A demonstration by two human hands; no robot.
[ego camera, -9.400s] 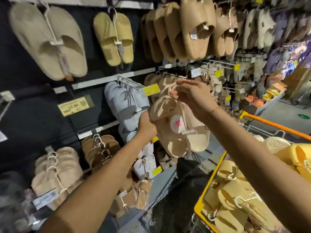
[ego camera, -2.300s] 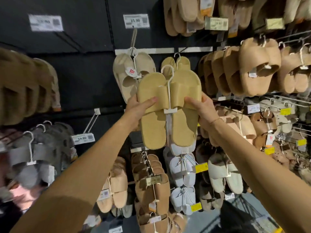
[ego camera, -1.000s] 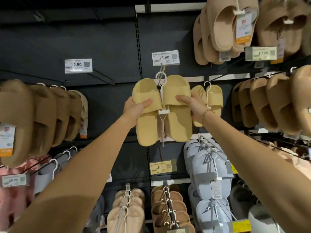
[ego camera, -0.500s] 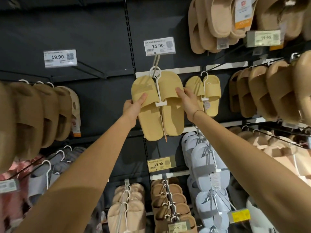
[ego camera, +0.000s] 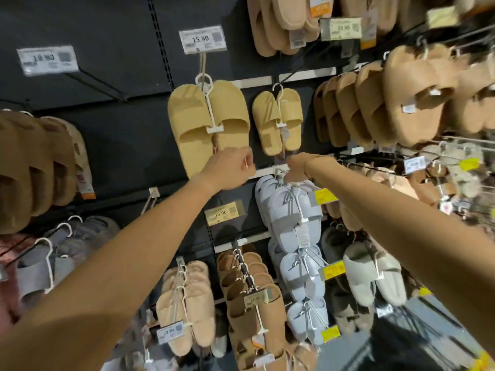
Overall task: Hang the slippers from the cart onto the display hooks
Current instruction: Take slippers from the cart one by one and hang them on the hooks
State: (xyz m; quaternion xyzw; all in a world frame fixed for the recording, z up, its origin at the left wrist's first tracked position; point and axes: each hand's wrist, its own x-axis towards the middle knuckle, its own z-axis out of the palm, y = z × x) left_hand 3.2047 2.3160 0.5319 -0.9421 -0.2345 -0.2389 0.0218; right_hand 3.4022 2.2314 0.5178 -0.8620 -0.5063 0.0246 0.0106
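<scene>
Dark display wall [ego camera: 115, 76] behind both hands, yellow slippers [ego camera: 209, 127] hanging from a hook [ego camera: 202, 66] just above the left hand [ego camera: 232, 171], fingers loosely curled, holding nothing, right hand [ego camera: 297, 167] beside it, grip unclear

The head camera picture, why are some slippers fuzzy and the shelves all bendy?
Head view: the mustard-yellow foam slippers in the middle are fairly sharp, while the fluffy tan slippers at the right edge and the white price label at upper left are smeared with blur; the wide-angle lens bends and tilts the dark shelf wall; the light is dim, brightest on both forearms.
</scene>
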